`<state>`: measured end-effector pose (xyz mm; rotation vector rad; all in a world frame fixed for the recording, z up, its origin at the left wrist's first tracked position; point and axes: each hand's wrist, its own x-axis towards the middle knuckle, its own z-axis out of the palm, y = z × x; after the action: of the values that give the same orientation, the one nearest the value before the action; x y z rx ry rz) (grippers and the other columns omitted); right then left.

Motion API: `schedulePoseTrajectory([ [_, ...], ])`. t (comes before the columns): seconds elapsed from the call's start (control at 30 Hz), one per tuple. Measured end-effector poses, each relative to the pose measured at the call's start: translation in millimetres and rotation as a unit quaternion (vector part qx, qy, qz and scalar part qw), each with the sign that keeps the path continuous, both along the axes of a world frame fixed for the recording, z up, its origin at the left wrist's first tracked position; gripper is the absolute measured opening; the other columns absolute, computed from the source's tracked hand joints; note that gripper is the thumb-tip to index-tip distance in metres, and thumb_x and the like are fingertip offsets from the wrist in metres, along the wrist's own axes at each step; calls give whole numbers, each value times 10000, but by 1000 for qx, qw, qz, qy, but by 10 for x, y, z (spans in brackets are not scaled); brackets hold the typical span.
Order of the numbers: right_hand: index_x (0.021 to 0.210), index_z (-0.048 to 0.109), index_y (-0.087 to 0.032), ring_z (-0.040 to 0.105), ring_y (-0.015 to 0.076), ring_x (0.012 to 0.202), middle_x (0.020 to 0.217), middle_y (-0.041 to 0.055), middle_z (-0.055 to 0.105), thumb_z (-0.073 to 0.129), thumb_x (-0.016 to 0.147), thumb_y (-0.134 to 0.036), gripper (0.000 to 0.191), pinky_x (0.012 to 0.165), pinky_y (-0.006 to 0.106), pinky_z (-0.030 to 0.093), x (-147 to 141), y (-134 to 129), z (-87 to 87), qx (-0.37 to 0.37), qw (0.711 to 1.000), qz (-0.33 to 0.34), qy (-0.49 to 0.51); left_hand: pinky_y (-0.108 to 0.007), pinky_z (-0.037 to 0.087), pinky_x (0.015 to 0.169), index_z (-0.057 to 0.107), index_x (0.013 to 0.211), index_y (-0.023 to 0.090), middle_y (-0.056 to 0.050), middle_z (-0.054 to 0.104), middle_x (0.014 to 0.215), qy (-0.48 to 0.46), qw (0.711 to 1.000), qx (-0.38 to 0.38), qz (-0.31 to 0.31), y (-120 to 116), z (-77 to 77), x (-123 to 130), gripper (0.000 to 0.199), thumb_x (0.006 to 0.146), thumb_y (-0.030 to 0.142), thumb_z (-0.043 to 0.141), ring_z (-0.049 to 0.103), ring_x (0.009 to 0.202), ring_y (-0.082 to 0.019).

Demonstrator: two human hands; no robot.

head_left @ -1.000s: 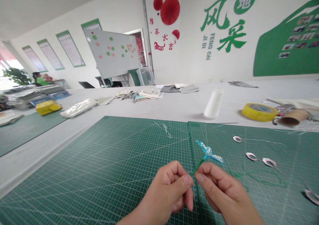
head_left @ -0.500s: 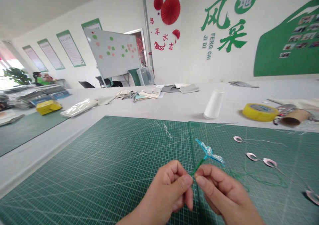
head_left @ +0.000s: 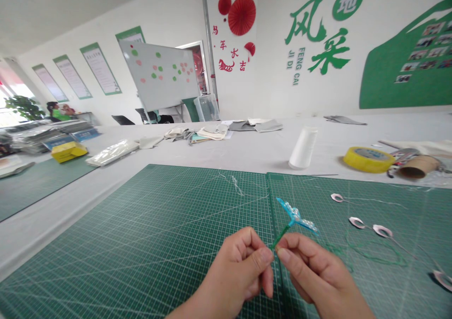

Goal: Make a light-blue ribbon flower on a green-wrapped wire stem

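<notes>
1. Bright-blue petalled flower set with shiny beads [head_left: 295, 217], on a slender green stem [head_left: 281, 235], held above a green, white-gridded cutting mat [head_left: 158, 225].
2. Long axis: the stem, slanting, its flower end pointing to one o'clock; petals spread toward ten and four o'clock.
3. Left hand [head_left: 243, 266]: thumb and forefinger pinching the stem's lower end.
4. Right hand [head_left: 316, 267]: fingertips drawn together just beside the stem; whether they grip anything cannot be told.
5. Loosely looped green thread [head_left: 379, 261], at three o'clock from the right hand.

green stem [head_left: 281, 235] partly hidden by fingers [head_left: 260, 261], wall photos [head_left: 436, 52] indistinct
</notes>
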<state>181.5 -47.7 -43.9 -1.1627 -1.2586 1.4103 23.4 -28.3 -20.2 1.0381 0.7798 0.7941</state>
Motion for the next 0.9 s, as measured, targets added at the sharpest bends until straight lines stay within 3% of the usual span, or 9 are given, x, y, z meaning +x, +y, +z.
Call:
schedulePoseTrajectory([
  [0.37,823,560,-236,174,87,456,571,-98,272,551,869,-539,306,402,240,115,2,-21,5,-4,1000,-5,-1,-150,134,322,430,733,192,52,554,478,-3,1000,-5,4,4,13,-9,262,823,375,595,230,294,-1],
  [0.53,725,555,-219,163,81,447,548,-98,269,568,840,-574,374,400,246,103,-10,6,24,8,1000,-17,-12,-162,136,331,460,727,184,41,559,487,15,1000,7,-4,13,38,-8,243,814,370,591,238,300,-8],
  [0.9,738,641,-225,153,88,445,533,-88,258,641,773,-583,359,385,235,100,-102,-27,101,2,998,-68,15,-206,284,473,577,655,162,24,531,573,161,976,136,58,3,77,-32,185,815,252,559,385,484,-76],
])
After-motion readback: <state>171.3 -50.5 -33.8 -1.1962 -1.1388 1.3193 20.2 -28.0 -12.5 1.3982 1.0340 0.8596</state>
